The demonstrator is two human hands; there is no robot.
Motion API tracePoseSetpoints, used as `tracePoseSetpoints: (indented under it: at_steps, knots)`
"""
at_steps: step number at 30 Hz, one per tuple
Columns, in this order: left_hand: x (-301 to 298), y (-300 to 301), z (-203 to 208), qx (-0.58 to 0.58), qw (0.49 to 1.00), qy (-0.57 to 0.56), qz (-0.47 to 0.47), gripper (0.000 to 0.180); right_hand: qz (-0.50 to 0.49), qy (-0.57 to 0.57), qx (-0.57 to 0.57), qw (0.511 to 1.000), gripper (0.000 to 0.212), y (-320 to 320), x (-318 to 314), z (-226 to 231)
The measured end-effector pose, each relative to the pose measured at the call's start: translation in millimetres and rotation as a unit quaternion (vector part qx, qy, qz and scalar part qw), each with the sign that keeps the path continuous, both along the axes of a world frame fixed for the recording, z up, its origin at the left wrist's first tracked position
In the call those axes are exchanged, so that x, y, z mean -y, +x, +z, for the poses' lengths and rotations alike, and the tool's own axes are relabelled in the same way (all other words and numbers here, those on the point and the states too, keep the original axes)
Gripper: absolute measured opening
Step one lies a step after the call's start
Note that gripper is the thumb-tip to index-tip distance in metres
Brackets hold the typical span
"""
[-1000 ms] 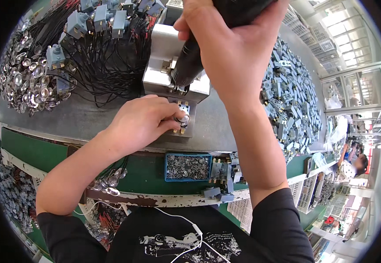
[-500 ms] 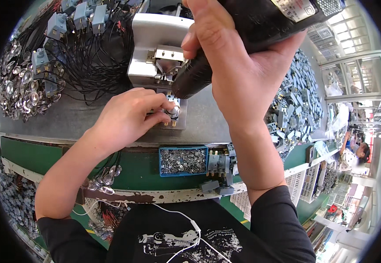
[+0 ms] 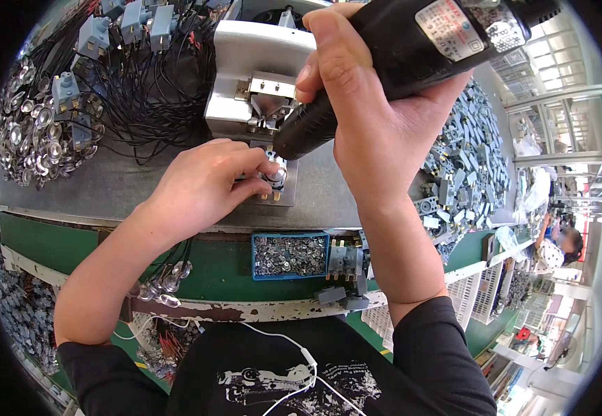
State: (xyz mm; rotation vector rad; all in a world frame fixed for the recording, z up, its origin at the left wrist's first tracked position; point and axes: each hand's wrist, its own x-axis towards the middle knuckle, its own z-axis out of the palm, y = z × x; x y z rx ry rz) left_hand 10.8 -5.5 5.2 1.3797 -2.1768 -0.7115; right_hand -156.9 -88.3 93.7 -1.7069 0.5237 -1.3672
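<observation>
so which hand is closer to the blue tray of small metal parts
Left. The left hand pinches a small metal part just above the blue tray. The right hand is higher up, gripping the black power screwdriver.

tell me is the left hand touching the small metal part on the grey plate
Touching: the head view shows the left hand with fingertips pinching the small metal part.

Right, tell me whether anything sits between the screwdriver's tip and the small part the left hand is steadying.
Nothing visible does. The black electric screwdriver in the right hand angles down with its nose just above the small metal part on the grey fixture. The left hand's fingers pinch the part from the left side, not across the tip's path.
</observation>
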Motion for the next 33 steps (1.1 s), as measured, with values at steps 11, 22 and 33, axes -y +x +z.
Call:
tracePoseSetpoints:
  at_steps: [11,22,33]
  knots:
    - [3,1,0,-0.013,1.000,0.001,0.000,0.018,-0.024,-0.005,0.090,0.996,0.037,16,-3,-26]
    - [-6,-3,-7,-0.055,0.998,0.001,0.006,0.018,0.075,-0.007,0.087,0.993,0.033,11,-11,-28]
    - [-11,-21,6,0.045,0.977,-0.209,-0.004,0.020,-0.004,0.075,0.138,0.988,0.040,-42,-11,-26]
